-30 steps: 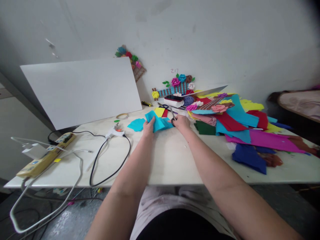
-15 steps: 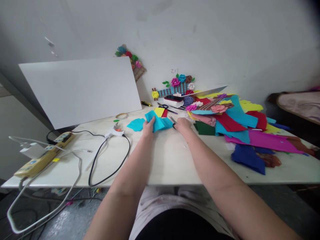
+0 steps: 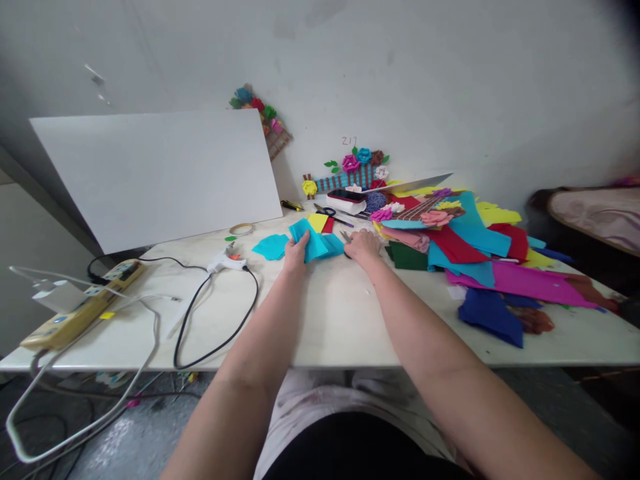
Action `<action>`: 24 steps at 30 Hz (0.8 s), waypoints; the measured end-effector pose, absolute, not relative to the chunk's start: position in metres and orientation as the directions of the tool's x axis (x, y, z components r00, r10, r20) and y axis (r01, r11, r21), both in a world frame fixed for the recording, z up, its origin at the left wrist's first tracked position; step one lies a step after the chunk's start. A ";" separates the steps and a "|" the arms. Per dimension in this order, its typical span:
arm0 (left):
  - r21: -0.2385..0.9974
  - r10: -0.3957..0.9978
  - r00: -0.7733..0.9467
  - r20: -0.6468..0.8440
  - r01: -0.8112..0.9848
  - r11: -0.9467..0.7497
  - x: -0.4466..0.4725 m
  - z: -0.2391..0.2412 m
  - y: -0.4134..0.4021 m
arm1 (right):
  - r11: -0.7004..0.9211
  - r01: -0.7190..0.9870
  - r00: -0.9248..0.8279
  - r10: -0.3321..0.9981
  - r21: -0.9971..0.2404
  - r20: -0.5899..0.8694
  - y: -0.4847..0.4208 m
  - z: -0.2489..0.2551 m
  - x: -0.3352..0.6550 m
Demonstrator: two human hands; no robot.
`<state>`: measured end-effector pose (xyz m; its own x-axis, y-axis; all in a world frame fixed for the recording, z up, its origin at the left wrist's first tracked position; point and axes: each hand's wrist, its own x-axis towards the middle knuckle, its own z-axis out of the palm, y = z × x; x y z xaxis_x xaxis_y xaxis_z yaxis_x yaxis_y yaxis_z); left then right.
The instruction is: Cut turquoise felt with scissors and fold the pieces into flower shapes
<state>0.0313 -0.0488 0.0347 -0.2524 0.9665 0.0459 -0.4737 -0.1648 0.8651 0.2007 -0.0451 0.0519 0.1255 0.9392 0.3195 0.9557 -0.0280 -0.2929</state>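
A left hand (image 3: 296,251) pinches folded turquoise paper (image 3: 312,241) above the middle of a white table (image 3: 345,333), nearer its back edge than its front; just to the right, a right hand (image 3: 363,247) wraps the handles of scissors (image 3: 345,236). Layers could slide out of line should the pinch slacken. Toward the left edge lies a glue gun (image 3: 227,260), its cord (image 3: 176,350) looping near the front edge, where a sweeping left forearm (image 3: 267,327) could snag it.
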 end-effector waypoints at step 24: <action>0.859 0.982 -0.163 0.096 -0.485 -0.164 0.032 0.032 -0.048 | 0.207 0.147 -0.192 0.965 -0.967 0.177 -0.048 0.044 0.169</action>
